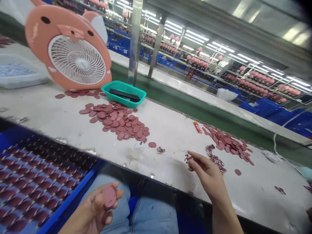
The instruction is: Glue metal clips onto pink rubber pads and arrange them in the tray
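My left hand [96,206] grips a flat reddish-brown oval disc [109,197] above my lap, near the table's front edge. The disc shows a few small dark marks or holes. Over the tabletop, my right hand [204,170] pinches a small shiny brown-and-silver piece [187,159] between thumb and fingers. Just beyond that hand lies a little heap of similar shiny pieces [216,162]. One more small cluster [160,149] rests to its left, beside a single disc [152,145]. A large pile of oval discs [119,122] spreads over the middle of the table.
A second disc pile [229,143] lies at the right, near a small red packet [197,127]. Behind the large pile stand a green basket [124,85] holding a black object and an orange fan [80,55]. A blue crate [44,188] with rows of parts sits at lower left.
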`<state>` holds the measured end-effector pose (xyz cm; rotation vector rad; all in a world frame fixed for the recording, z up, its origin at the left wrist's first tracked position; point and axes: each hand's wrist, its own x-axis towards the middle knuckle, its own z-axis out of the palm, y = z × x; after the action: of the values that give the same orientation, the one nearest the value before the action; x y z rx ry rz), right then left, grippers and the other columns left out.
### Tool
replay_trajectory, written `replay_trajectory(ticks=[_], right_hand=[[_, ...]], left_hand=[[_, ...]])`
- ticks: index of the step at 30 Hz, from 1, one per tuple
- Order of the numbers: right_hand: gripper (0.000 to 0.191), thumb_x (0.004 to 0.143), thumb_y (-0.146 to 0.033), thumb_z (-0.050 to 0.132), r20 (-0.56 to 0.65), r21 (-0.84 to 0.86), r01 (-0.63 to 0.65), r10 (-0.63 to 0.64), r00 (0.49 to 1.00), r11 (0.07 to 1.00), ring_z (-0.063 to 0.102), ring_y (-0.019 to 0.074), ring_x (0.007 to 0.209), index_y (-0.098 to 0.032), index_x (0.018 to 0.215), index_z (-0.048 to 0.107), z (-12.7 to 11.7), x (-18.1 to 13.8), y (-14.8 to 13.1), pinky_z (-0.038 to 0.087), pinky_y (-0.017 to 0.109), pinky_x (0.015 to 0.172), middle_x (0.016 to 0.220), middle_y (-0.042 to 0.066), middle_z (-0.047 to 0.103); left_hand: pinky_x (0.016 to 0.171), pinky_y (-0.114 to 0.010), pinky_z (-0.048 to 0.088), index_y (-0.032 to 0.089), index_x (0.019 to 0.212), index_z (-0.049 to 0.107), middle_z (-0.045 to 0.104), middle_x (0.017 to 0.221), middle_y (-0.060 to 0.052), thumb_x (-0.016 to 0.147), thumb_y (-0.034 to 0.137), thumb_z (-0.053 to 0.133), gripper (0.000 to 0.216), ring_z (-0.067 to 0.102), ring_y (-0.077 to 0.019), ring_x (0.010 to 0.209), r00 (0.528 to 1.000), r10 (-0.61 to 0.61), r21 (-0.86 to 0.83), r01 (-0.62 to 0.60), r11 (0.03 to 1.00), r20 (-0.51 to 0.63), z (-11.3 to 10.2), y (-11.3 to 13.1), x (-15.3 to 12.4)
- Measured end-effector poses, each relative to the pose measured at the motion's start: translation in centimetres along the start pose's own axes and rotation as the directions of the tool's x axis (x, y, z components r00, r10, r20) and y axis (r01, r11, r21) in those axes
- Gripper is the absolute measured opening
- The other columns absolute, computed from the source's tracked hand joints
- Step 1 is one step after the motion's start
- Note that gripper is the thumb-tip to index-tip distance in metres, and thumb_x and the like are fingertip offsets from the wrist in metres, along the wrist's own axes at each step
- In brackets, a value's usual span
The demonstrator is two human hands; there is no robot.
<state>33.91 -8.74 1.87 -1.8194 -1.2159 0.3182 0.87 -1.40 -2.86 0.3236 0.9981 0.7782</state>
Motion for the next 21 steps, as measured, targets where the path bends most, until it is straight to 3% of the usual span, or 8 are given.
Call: replay_trajectory(ticks=[3, 6, 10, 13, 17, 21], right_hand=[[0.030, 0.093, -0.051, 0.067, 0.101, 0.270, -0.098, 0.073, 0.992, 0.958, 0.074, 0.0190, 0.066, -0.026, 0.106, 0.076, 2.6, -2.7, -1.9, 0.064, 0.032, 0.058, 0.086, 0.005, 0.078], [0.027, 0.090, -0.055, 0.071, 0.245, 0.427, -0.212, 0.113, 0.963, 0.879, 0.077, 0.0187, 0.070, -0.030, 0.099, 0.078, 5.4, -4.9, -4.5, 0.062, 0.025, 0.053, 0.088, 0.003, 0.080], [0.009, 0.087, -0.039, 0.079, 0.395, 0.570, -0.333, 0.105, 0.913, 0.751, 0.077, 0.0142, 0.075, -0.036, 0.095, 0.079, 7.6, -6.0, -8.0, 0.062, 0.018, 0.060, 0.090, 0.000, 0.081], [0.012, 0.086, -0.028, 0.081, 0.409, 0.557, -0.275, 0.029, 0.912, 0.783, 0.075, 0.0128, 0.082, -0.035, 0.095, 0.080, 8.2, -6.1, -9.8, 0.061, 0.018, 0.070, 0.091, -0.002, 0.078], [0.013, 0.086, -0.028, 0.080, 0.411, 0.466, -0.201, -0.010, 0.912, 0.862, 0.071, 0.0132, 0.075, -0.035, 0.097, 0.079, 8.6, -6.2, -10.8, 0.059, 0.021, 0.063, 0.087, -0.003, 0.075], [0.012, 0.087, -0.028, 0.080, 0.413, 0.418, -0.142, -0.049, 0.909, 0.898, 0.068, 0.0118, 0.067, -0.036, 0.096, 0.078, 8.8, -6.3, -11.3, 0.058, 0.022, 0.060, 0.082, -0.004, 0.074]], left_hand=[[0.048, -0.015, 0.050, 0.020, 0.088, 0.083, 0.075, 0.081, -0.006, 0.046, 0.051, 0.100, 0.055, 0.062, -0.0128, 0.066, 0.995, -0.036, 0.041, 0.032, 0.999, 0.094, 2.0, 0.6, -1.2], [0.049, -0.015, 0.049, 0.018, 0.088, 0.083, 0.070, 0.076, -0.005, 0.049, 0.053, 0.099, 0.054, 0.060, -0.0120, 0.065, 0.977, -0.092, 0.066, 0.081, 0.995, 0.194, 2.8, 1.0, -1.8], [0.050, -0.014, 0.050, 0.020, 0.091, 0.084, 0.067, 0.079, -0.004, 0.057, 0.055, 0.096, 0.050, 0.058, -0.0111, 0.066, 0.965, -0.131, 0.080, 0.116, 0.990, 0.227, 2.8, 0.9, -2.5], [0.049, -0.014, 0.049, 0.020, 0.082, 0.083, 0.063, 0.075, -0.002, 0.059, 0.054, 0.095, 0.043, 0.054, -0.0114, 0.067, 0.946, -0.135, 0.077, 0.117, 0.990, 0.296, 2.6, 1.0, -2.9], [0.051, -0.012, 0.047, 0.016, 0.059, 0.072, 0.063, 0.078, -0.001, 0.068, 0.032, 0.091, 0.026, 0.052, -0.0106, 0.069, 0.915, -0.159, 0.079, 0.140, 0.987, 0.371, 2.5, 1.3, -3.1], [0.053, -0.012, 0.046, 0.016, 0.063, 0.071, 0.067, 0.084, -0.002, 0.075, 0.026, 0.084, 0.020, 0.055, -0.0105, 0.072, 0.911, -0.170, 0.075, 0.153, 0.985, 0.376, 2.2, 1.4, -3.0]])
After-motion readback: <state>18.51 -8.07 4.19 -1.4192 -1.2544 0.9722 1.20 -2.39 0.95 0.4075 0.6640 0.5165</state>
